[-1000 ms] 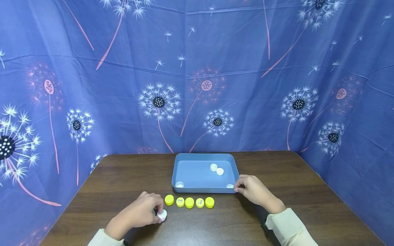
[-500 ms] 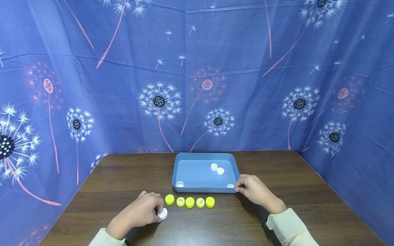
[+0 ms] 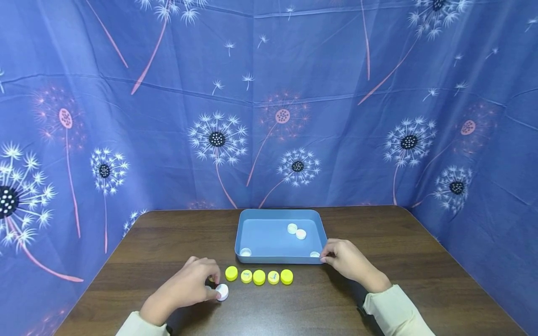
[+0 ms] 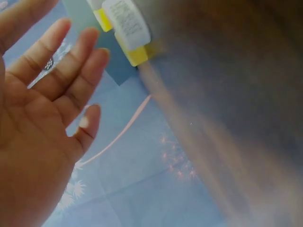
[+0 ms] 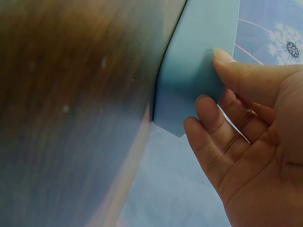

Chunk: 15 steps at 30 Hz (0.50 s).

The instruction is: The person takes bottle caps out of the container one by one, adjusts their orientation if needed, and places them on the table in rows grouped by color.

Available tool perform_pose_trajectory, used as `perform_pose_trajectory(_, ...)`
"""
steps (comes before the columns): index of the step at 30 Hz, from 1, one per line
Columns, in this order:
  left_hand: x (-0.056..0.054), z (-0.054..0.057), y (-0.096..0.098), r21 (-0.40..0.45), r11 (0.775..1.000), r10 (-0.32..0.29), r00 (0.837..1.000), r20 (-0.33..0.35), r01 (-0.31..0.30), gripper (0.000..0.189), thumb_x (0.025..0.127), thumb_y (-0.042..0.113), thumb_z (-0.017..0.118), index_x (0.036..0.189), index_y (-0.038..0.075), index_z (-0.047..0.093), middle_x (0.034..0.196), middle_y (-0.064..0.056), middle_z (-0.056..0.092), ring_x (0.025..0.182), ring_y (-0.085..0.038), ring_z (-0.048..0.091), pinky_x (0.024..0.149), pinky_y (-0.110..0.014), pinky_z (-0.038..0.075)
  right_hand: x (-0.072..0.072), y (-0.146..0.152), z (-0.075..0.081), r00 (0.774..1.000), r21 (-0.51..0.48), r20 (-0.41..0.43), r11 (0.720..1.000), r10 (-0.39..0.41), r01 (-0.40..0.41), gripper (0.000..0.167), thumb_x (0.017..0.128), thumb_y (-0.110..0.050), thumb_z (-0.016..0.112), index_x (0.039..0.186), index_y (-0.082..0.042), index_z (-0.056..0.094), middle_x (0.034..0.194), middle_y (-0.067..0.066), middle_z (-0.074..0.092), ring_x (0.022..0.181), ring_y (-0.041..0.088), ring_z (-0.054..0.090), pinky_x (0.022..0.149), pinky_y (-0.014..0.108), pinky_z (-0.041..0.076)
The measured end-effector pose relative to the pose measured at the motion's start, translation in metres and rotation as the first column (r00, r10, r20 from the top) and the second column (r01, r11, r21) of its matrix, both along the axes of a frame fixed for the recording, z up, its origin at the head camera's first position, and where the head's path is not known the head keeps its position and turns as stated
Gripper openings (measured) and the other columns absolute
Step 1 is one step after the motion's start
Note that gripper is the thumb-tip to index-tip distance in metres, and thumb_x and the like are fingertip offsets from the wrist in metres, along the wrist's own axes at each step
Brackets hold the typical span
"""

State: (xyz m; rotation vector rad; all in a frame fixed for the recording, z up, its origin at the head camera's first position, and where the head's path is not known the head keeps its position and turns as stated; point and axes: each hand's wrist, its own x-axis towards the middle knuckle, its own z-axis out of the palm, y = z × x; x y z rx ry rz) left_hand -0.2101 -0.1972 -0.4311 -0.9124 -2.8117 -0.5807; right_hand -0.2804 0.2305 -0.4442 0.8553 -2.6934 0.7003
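A white bottle cap point(image 3: 222, 292) lies on the table at the near left of a row of yellow bottle caps point(image 3: 258, 277). My left hand point(image 3: 185, 285) is beside it, the thumb tip right at its edge in the head view. In the left wrist view that hand's fingers point(image 4: 78, 94) are spread and stand apart from a white cap with printed marks point(image 4: 127, 26). My right hand point(image 3: 346, 262) holds the front right corner of a blue tray point(image 3: 277, 260), thumb point(image 5: 225, 61) over the wall and fingertips at the corner.
Inside the tray are several caps, two together point(image 3: 296, 231) towards the back right and others in the front corners. Part of another yellow cap point(image 3: 212, 279) shows behind the left fingers. Patterned blue cloth point(image 3: 260, 116) hangs behind the brown table point(image 3: 378, 224).
My left fingers have loosened from the white cap and the hand has drawn slightly back to the left, showing a bit of yellow behind it. The right hand and tray stay put.
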Motion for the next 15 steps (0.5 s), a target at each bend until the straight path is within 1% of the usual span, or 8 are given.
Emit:
perform_pose_trajectory(2,-0.002,0.004,0.000,0.045,0.999,0.005,1.000,-0.031,-0.003,0.026,0.073,0.029,0.088,0.081,0.024,0.063,0.081,0.019,0.057,0.074,-0.004,0.051,0.076,-0.034,0.032,-0.001,0.000,0.001,1.000,0.004,-0.003,1.000,-0.001,0.001,0.015,0.081,-0.004,0.080,0.077,-0.018,0.074,0.078,-0.015,0.062,0.072,-0.003,0.055,0.064,0.023,0.050)
perform_pose_trajectory(4,-0.005,0.009,0.001,0.103,0.995,0.006,0.995,-0.096,0.004,0.026,0.074,0.028,0.088,0.086,0.025,0.065,0.085,0.019,0.060,0.078,-0.004,0.054,0.077,-0.036,0.034,-0.001,0.000,0.002,1.000,0.005,-0.009,1.000,-0.002,0.002,0.016,0.081,-0.004,0.080,0.077,-0.018,0.074,0.078,-0.014,0.062,0.072,-0.002,0.055,0.064,0.023,0.050)
perform_pose_trajectory(5,-0.007,0.012,0.002,0.140,0.990,-0.001,0.990,-0.141,0.021,0.026,0.074,0.026,0.088,0.088,0.024,0.066,0.088,0.017,0.062,0.081,-0.005,0.056,0.078,-0.037,0.036,-0.001,0.000,0.003,1.000,0.004,-0.010,1.000,-0.003,0.003,0.016,0.080,-0.004,0.080,0.077,-0.018,0.073,0.077,-0.014,0.062,0.071,-0.002,0.055,0.064,0.023,0.050)
perform_pose_trajectory(7,-0.011,0.018,0.006,0.208,0.976,-0.009,0.973,-0.231,0.058,0.030,0.074,0.025,0.088,0.096,0.024,0.068,0.097,0.015,0.066,0.090,-0.006,0.060,0.081,-0.041,0.041,-0.001,-0.001,0.003,1.000,0.004,-0.007,1.000,-0.002,0.002,0.016,0.081,-0.004,0.080,0.077,-0.018,0.073,0.077,-0.014,0.062,0.071,-0.002,0.054,0.064,0.023,0.049)
perform_pose_trajectory(9,-0.012,0.026,0.011,0.279,0.955,-0.015,0.959,-0.283,0.097,0.035,0.075,0.025,0.088,0.105,0.023,0.069,0.106,0.011,0.067,0.101,-0.009,0.062,0.085,-0.044,0.045,-0.001,-0.001,0.003,1.000,0.004,0.000,1.000,-0.003,0.003,0.017,0.081,-0.004,0.079,0.077,-0.018,0.073,0.077,-0.014,0.062,0.071,-0.002,0.054,0.064,0.023,0.049)
perform_pose_trajectory(11,-0.014,0.036,0.017,0.345,0.929,-0.030,0.954,-0.297,0.137,0.041,0.077,0.025,0.086,0.114,0.022,0.069,0.115,0.006,0.067,0.110,-0.013,0.061,0.090,-0.045,0.047,0.001,-0.001,0.002,1.000,0.007,0.008,1.000,-0.006,0.006,0.017,0.081,-0.004,0.079,0.077,-0.018,0.073,0.077,-0.014,0.061,0.071,-0.002,0.054,0.063,0.022,0.049)
perform_pose_trajectory(14,-0.018,0.048,0.028,0.408,0.897,-0.054,0.958,-0.281,0.170,0.049,0.079,0.024,0.085,0.124,0.021,0.066,0.124,0.005,0.065,0.117,-0.016,0.059,0.095,-0.045,0.048,0.001,-0.002,0.001,1.000,0.008,0.005,1.000,-0.011,0.011,0.016,0.081,-0.004,0.079,0.076,-0.018,0.073,0.077,-0.015,0.061,0.071,-0.002,0.053,0.063,0.022,0.049)
perform_pose_trajectory(15,-0.020,0.051,0.032,0.418,0.892,-0.058,0.960,-0.273,0.173,0.050,0.079,0.024,0.085,0.125,0.021,0.066,0.125,0.005,0.064,0.118,-0.016,0.058,0.096,-0.045,0.048,0.001,-0.002,0.001,1.000,0.006,0.001,1.000,-0.011,0.011,0.016,0.081,-0.004,0.079,0.076,-0.018,0.073,0.077,-0.015,0.061,0.071,-0.002,0.053,0.063,0.022,0.049)
